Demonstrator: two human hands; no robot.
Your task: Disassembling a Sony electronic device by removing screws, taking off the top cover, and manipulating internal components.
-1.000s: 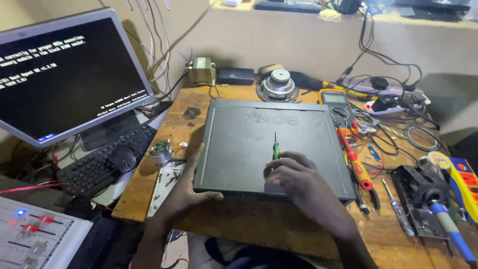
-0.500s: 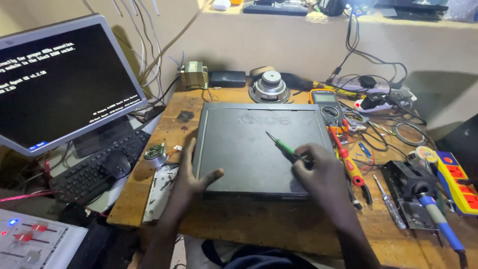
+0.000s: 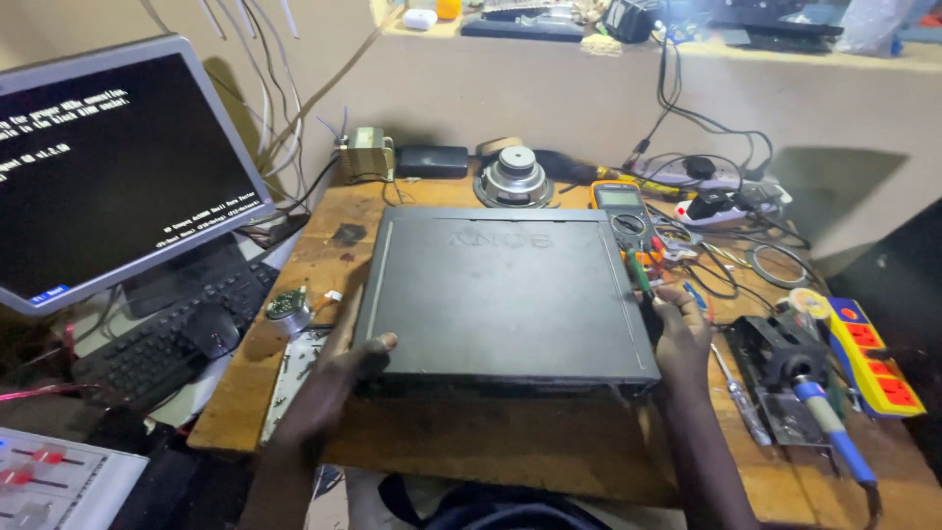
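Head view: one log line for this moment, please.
left hand: grips black case left edge | right hand: at right edge, holding green screwdriver | case: flat on wooden bench

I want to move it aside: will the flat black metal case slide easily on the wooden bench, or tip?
The black metal case looks rigid and lies flat, so tipping seems unlikely. It probably slides, though the left hand and right hand grip its sides, suggesting some weight.

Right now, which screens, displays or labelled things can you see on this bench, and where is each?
Monitor: far left, tilted, grey frame, black screen with pale text lines.
Multimeter: behind the black box's right rear corner, yellow-edged, small grey display, round dial.
Black box: centre of the wooden table, faint embossed lettering near its back edge.
Power strip: far right, yellow with red sockets.
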